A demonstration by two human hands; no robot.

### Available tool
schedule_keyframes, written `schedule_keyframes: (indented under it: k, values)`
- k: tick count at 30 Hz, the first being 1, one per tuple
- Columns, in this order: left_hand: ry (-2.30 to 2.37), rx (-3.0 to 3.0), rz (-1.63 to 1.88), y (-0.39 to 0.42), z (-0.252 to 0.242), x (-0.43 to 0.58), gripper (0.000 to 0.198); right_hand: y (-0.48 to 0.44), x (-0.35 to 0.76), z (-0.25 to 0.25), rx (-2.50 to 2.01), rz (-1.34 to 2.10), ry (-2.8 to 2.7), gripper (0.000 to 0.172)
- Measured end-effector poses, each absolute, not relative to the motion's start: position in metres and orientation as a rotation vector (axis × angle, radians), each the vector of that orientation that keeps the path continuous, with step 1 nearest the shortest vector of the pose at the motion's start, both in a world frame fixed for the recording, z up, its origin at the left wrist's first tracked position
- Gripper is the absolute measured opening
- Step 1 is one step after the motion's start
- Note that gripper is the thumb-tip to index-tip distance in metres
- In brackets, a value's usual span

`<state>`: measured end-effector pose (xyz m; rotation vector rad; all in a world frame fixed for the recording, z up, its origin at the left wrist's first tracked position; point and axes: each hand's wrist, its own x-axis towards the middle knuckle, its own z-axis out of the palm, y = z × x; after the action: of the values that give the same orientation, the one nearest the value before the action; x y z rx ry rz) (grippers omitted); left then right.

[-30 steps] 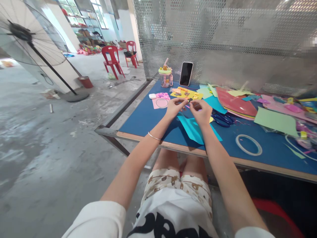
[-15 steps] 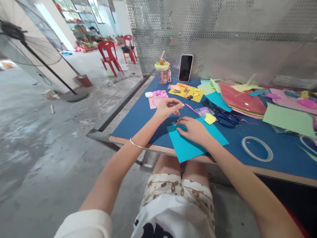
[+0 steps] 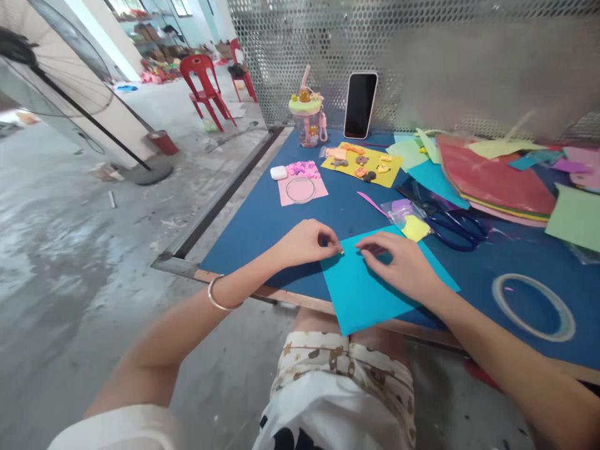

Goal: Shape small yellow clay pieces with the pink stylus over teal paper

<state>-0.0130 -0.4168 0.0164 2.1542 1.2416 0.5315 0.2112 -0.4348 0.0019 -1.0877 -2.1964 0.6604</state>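
Note:
A turquoise paper sheet lies at the near edge of the blue table, its corner hanging over the front. My left hand is curled at the sheet's upper left corner, thumb and fingers pinched on something tiny I cannot make out. My right hand rests on the sheet's top edge, fingers bent and pressing the paper down. A thin bracelet circles my left wrist.
Blue scissors, a plastic bag with a yellow piece, a tape ring, a pink sheet with a clear ring, a yellow sheet of small shapes, a phone, a cup and stacked coloured paper.
Both hands came down from the far craft pieces to the turquoise sheet near the table's front edge. The sheet shifted nearer, and the view tilted down and closer.

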Motion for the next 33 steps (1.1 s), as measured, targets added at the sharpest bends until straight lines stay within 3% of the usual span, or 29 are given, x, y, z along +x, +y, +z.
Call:
schedule_keyframes:
  k: [11, 26, 33]
  values:
    - [1.382, 2.573, 0.375, -0.432, 0.019, -0.023, 0.019, -0.433, 0.208, -0.007, -0.977, 0.51, -2.364, 0.019]
    - [1.25, 2.781, 0.434, -0.437, 0.005, -0.031, 0.022, -0.444, 0.199, -0.012, -0.918, 0.056, -2.591, 0.043]
    - [1.183, 2.847, 0.409, -0.435, 0.005, -0.032, 0.021, -0.444, 0.199, -0.013, -0.895, 0.007, -2.609, 0.038]
